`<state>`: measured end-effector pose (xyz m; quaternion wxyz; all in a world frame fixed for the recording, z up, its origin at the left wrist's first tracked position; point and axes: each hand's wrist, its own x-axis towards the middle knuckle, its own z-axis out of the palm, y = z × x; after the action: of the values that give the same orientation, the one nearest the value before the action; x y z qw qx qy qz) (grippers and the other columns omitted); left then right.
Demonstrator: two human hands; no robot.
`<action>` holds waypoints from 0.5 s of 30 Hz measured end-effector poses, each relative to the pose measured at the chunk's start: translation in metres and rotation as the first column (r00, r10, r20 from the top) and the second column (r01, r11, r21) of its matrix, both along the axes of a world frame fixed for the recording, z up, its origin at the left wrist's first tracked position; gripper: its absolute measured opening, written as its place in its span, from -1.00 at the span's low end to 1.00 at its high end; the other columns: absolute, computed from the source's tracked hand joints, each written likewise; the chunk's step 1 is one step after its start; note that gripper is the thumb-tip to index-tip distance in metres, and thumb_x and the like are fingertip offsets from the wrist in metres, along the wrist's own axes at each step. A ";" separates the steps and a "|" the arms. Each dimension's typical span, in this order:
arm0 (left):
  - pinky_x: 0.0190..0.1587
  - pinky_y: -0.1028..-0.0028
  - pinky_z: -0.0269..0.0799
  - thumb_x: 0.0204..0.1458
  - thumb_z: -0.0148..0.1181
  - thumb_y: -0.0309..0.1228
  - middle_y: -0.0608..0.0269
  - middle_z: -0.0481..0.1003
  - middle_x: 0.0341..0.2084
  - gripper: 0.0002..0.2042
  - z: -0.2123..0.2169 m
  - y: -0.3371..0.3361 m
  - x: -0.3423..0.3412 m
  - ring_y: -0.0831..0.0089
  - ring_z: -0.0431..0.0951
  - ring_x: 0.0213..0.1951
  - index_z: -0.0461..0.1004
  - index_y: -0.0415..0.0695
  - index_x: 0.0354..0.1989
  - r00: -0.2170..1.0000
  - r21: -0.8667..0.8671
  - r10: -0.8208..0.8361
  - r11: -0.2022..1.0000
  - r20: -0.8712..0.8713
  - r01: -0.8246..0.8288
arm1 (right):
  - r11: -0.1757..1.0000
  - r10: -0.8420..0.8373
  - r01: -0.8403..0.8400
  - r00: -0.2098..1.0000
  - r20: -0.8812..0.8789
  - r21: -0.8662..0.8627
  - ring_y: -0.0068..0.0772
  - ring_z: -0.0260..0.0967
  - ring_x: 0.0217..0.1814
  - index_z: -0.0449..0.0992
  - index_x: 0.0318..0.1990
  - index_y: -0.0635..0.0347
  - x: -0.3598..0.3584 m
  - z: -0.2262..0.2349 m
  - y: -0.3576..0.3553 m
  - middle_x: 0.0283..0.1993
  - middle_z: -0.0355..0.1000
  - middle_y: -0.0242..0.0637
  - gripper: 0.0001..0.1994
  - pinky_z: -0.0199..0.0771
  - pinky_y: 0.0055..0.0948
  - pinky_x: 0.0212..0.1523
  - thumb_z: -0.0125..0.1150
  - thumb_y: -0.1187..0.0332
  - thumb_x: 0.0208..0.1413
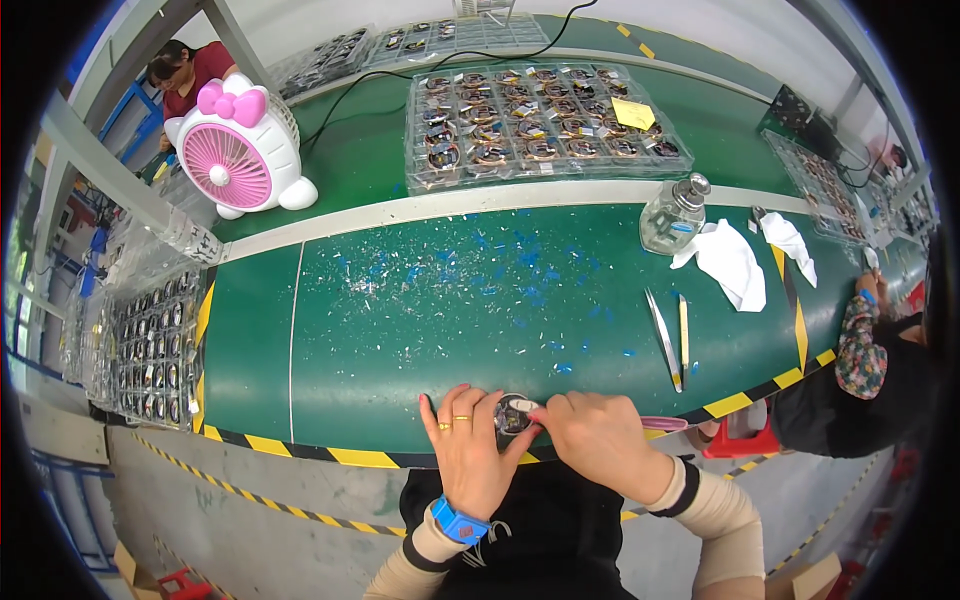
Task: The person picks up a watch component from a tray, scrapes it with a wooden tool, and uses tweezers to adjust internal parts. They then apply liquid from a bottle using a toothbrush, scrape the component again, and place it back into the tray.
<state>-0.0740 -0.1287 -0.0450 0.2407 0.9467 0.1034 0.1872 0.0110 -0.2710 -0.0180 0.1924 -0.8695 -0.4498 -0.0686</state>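
Loose white scraps (370, 286) litter the worktop ahead of the left hand (468, 438) and to its left; bits could stick to whatever is slid or set down among them. The left hand itself is partly spread, fingers flat and angled forward, while its index finger and thumb pinch a dark round part (508, 420) from the left. Should that pinch slacken, the part could twist or slip, and with the striped edge tape (365, 457) just on the near side of the hands, a hard slip might carry it off the table. The right hand (598, 435) is narrow, its fingers curled, it seems, around a pink-handled tool (665, 423) that pokes out past its right side; the working end is hidden, so a skid caused by too much push could meet the left thumb. Ahead of the right hand and to its right lie metal tweezers (663, 340). As for the round part, it sits between the two hands, right against the left index finger and thumb and just left of the right fingertips.
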 end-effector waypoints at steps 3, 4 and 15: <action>0.33 -0.16 -0.11 -0.26 0.51 -0.29 0.12 0.34 -0.09 -0.43 -0.002 -0.001 0.001 0.07 0.33 0.09 0.41 -0.17 -0.04 0.999 -0.043 0.017 0.999 0.031 -0.016 | 0.997 0.013 -0.013 1.000 0.000 -0.070 -0.31 0.40 -0.66 0.35 -0.60 0.13 -0.001 0.001 0.000 -0.70 0.33 -0.29 -0.71 0.31 -0.37 -0.66 0.21 0.28 0.11; 0.33 -0.16 -0.11 -0.26 0.51 -0.29 0.12 0.34 -0.09 -0.43 -0.002 -0.001 0.000 0.07 0.33 0.09 0.41 -0.17 -0.04 0.999 -0.047 0.016 0.999 0.028 -0.014 | 0.994 0.020 -0.020 1.000 0.000 -0.104 -0.33 0.41 -0.67 0.35 -0.60 0.13 -0.001 0.002 0.001 -0.70 0.34 -0.29 -0.70 0.33 -0.39 -0.66 0.20 0.27 0.12; 0.33 -0.16 -0.10 -0.27 0.51 -0.31 0.11 0.33 -0.11 -0.42 -0.006 0.001 -0.001 0.06 0.32 0.09 0.39 -0.17 -0.04 0.999 -0.056 0.004 0.998 0.047 -0.001 | 0.988 0.058 -0.060 0.998 -0.019 -0.142 -0.31 0.41 -0.68 0.37 -0.60 0.15 0.002 0.009 0.001 -0.69 0.38 -0.26 -0.72 0.33 -0.38 -0.67 0.20 0.29 0.11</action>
<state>-0.0748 -0.1278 -0.0509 0.2694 0.9348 0.1043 0.2065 0.0127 -0.2695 -0.0090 0.1351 -0.8678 -0.4776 -0.0242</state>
